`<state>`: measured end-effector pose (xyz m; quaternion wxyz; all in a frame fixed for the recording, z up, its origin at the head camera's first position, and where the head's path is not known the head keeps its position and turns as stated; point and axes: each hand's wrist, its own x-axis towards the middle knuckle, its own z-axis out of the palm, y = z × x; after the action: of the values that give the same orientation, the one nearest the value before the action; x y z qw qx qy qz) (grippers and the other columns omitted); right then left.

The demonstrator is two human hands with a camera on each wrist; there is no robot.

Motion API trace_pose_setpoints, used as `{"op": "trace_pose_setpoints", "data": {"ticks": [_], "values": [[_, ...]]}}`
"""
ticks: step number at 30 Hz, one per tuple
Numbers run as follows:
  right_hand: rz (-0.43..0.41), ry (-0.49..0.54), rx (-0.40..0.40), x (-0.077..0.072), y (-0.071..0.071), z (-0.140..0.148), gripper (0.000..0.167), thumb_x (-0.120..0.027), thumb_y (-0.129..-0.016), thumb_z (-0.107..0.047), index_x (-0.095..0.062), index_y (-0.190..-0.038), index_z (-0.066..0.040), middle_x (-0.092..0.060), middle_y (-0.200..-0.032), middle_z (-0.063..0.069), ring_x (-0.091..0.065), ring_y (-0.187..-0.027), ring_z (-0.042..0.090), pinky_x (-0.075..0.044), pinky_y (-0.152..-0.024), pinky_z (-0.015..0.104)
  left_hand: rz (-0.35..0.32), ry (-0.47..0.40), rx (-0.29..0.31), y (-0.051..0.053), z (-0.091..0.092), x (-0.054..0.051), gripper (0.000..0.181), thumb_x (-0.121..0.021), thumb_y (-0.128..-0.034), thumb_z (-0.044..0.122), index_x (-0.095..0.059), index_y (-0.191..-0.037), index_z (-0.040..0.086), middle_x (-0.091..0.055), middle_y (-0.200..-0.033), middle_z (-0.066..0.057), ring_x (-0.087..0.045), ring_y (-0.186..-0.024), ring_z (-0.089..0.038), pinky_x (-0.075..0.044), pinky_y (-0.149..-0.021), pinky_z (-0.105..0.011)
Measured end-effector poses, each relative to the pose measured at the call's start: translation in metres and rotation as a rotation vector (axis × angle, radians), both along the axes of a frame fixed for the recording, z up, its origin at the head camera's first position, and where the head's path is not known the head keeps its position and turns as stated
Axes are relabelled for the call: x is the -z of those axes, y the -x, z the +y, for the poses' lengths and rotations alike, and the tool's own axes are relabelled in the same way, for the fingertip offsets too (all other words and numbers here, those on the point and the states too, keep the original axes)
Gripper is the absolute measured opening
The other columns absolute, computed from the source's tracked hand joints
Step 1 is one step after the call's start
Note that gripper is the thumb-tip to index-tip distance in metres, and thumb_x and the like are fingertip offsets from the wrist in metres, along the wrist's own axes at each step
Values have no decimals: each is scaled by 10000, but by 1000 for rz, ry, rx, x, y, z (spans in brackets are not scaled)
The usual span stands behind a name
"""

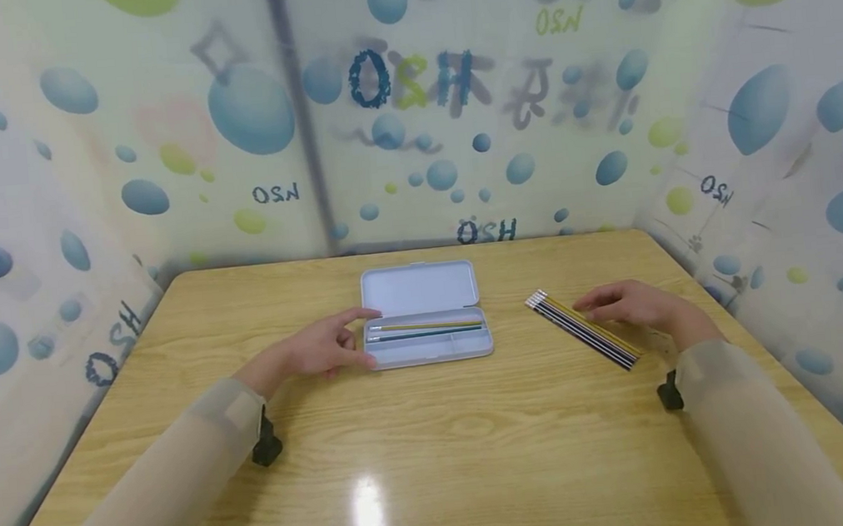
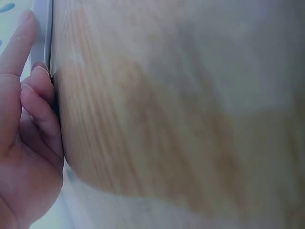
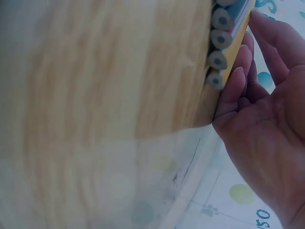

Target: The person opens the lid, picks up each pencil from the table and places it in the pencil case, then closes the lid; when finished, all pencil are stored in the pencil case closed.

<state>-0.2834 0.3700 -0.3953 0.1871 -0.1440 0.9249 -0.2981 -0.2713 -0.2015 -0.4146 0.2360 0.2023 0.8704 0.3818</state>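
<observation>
A white pencil case (image 1: 410,352) lies open on the table, its lid (image 1: 418,288) folded back. Inside its base are a yellow pencil (image 1: 427,326) and a dark green pencil (image 1: 420,334). At the case's left end, my left hand (image 1: 323,344) holds it between forefinger and thumb; the other fingers curl beside it. To the right lies a slanted row of black-and-white striped pencils (image 1: 586,336) with a yellow pencil (image 1: 598,327) along its right side. My right hand (image 1: 632,305) is beside that row, fingertips at the yellow pencil, fingers loosely bent. Unsharpened pencil ends (image 3: 220,39) show in the right wrist view.
The wooden table (image 1: 437,445) reaches back to a patterned curtain (image 1: 410,130), with more curtain on both sides. A dark wrist camera (image 1: 266,444) hangs under the left sleeve, another camera (image 1: 670,392) under the right. Light glares near the table's front.
</observation>
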Motion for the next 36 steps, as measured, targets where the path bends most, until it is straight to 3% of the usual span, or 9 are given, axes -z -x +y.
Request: {"op": "trace_pose_setpoints", "data": {"ticks": [9, 18, 27, 36], "values": [[10, 5, 40, 0, 0, 0, 460, -660, -1104, -245, -630, -1520, -50, -678, -1429, 204, -627, -1191, 242, -540, -937, 338, -4, 6, -7, 1, -1, 1, 902, -875, -952, 427, -378, -1694, 301, -537, -783, -11, -468, -537, -160, -438, -549, -274], [15, 8, 34, 2, 2, 2, 508, -725, -1078, -299, -633, -1523, -70, -700, -1337, 156, -638, -1191, 237, -555, -981, 344, -11, -3, -7, 1, -1, 2, 894, -874, -954, 418, -383, -1692, 301, -538, -786, -11, -469, -541, -157, -446, -542, -273], [46, -27, 39, 1, 2, 1, 490, -716, -1086, -303, -648, -1522, -90, -699, -1367, 182, -643, -1184, 267, -555, -947, 346, -18, 0, -11, 0, -3, 0, 899, -875, -950, 431, -384, -1692, 306, -539, -796, -10, -466, -551, -162, -447, -551, -273], [105, -72, 49, 1, 2, 0, 437, -694, -1094, -279, -683, -1486, -86, -678, -1443, 247, -647, -1258, 371, -569, -1016, 487, -15, -15, -6, 1, -2, 2, 907, -882, -943, 440, -384, -1692, 321, -540, -798, -3, -463, -564, -156, -450, -552, -272]]}}
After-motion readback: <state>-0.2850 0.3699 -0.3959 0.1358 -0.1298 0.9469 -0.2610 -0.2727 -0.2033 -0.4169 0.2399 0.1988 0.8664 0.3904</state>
